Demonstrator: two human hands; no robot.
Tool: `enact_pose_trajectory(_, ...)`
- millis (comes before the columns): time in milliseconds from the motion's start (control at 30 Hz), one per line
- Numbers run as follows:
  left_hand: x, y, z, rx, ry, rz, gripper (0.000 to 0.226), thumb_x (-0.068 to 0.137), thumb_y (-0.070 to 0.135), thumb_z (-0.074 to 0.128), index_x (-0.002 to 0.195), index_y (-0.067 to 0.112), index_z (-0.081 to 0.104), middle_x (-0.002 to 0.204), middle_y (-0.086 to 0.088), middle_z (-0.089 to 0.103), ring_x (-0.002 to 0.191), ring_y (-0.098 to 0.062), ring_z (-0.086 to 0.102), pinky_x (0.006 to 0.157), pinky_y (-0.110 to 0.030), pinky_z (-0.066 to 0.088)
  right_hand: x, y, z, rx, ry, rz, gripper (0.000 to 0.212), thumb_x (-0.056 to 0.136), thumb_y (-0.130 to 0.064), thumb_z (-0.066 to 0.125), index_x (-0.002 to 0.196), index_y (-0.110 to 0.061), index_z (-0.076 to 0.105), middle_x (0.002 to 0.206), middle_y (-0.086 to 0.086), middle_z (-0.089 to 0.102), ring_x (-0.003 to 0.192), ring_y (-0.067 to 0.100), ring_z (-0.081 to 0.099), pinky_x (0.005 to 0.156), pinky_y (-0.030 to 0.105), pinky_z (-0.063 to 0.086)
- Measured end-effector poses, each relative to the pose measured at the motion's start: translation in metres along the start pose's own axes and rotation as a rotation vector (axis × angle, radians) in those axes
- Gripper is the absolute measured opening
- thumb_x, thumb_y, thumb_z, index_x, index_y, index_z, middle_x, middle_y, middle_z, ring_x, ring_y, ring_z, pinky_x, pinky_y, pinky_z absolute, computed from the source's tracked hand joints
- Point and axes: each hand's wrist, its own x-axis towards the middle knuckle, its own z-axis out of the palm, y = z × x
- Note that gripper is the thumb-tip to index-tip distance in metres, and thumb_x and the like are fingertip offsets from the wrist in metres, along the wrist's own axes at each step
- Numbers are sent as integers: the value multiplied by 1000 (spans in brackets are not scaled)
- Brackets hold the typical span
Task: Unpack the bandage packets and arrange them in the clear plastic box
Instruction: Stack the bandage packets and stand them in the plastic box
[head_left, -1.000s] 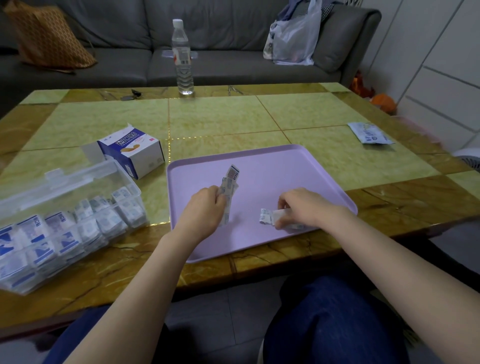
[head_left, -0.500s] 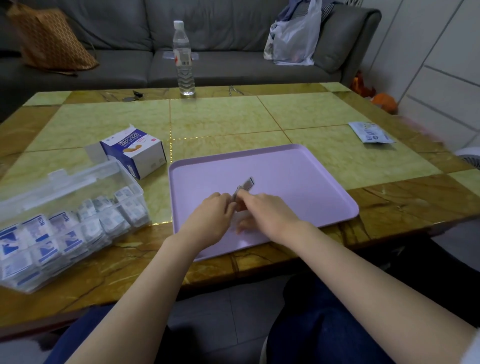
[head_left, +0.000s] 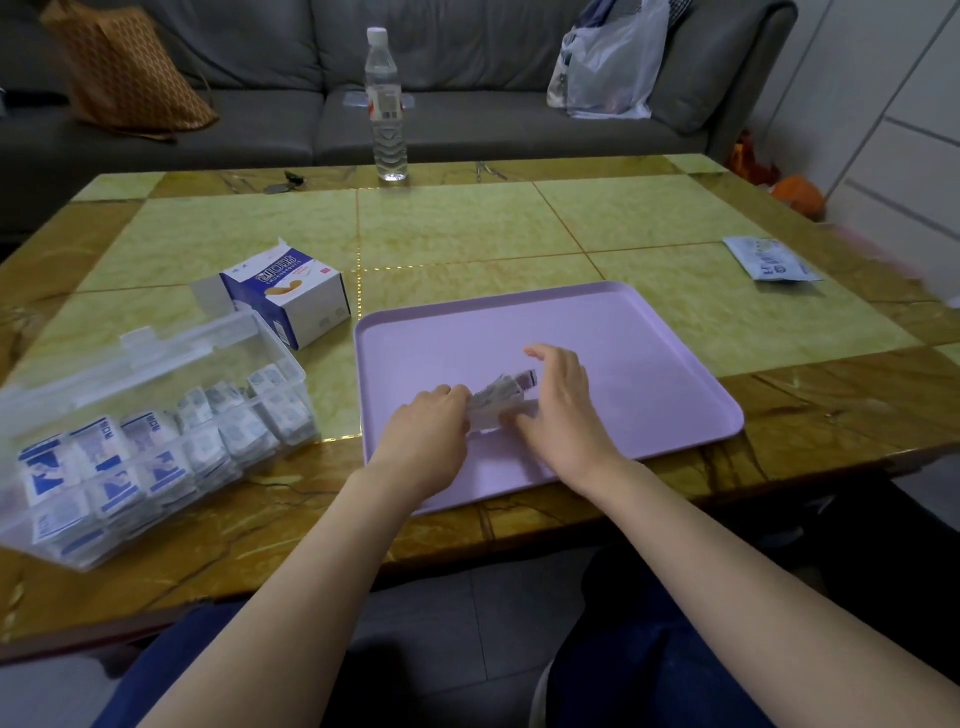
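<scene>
A small stack of white bandage packets (head_left: 497, 399) lies low over the lilac tray (head_left: 649, 364). My left hand (head_left: 428, 434) grips the stack's near end. My right hand (head_left: 563, 402) rests against its right side, fingers fairly straight and spread. The clear plastic box (head_left: 130, 364) sits at the left, lid up, with several blue-and-white packets standing in rows inside. Behind it stands the opened blue-and-white bandage carton (head_left: 291, 293).
A water bottle (head_left: 385, 109) stands at the table's far edge, with small dark items (head_left: 288, 182) to its left. A flat white sachet (head_left: 771, 260) lies at the right. A grey sofa with an orange bag and a plastic bag sits behind.
My right hand brought its packets from the tray's near right over to the stack in my left hand. Both hands now meet on one stack, lowered toward the tray.
</scene>
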Motion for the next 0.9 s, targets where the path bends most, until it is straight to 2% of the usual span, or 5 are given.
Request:
enact_pose_trajectory(167,1,6,12,12,-20,66,27,93,5,38,120,5,38,119,-12,42,107,-29,39,84,-30,29,-11,-6,9,133,-225,-44,65,82,11,44,141,-4,23,141,13,22,128,17,31,99,7,17)
enact_pose_trajectory(300,1,5,12,-99,27,72,21,91,2,40,112,1,41,117,-14,42,105,-29,40,81,-24,25,-10,-8,12,41,-229,-37,42,93,-7,46,134,-4,38,140,14,29,132,23,29,104,19,24)
enact_pose_trajectory(400,1,-2,9,76,68,7,22,97,20,39,116,9,43,118,-9,44,107,-27,38,86,-30,28,-7,-4,13,-91,-241,3,35,98,-22,43,130,-7,46,143,12,28,138,22,20,109,30,24)
enact_pose_trajectory(667,-1,-10,0,-127,97,37,14,99,10,36,109,9,44,107,-9,44,99,-27,41,81,-38,38,-2,-16,15,172,-104,-15,23,94,-4,43,112,-9,56,113,7,55,109,19,49,90,23,38)
enact_pose_trajectory(900,-6,-13,17,149,-15,59,23,94,5,34,117,6,35,118,-13,37,104,-28,40,86,-31,34,-2,-9,29,59,-172,-33,49,86,14,37,129,-7,50,130,10,46,126,21,38,102,18,26)
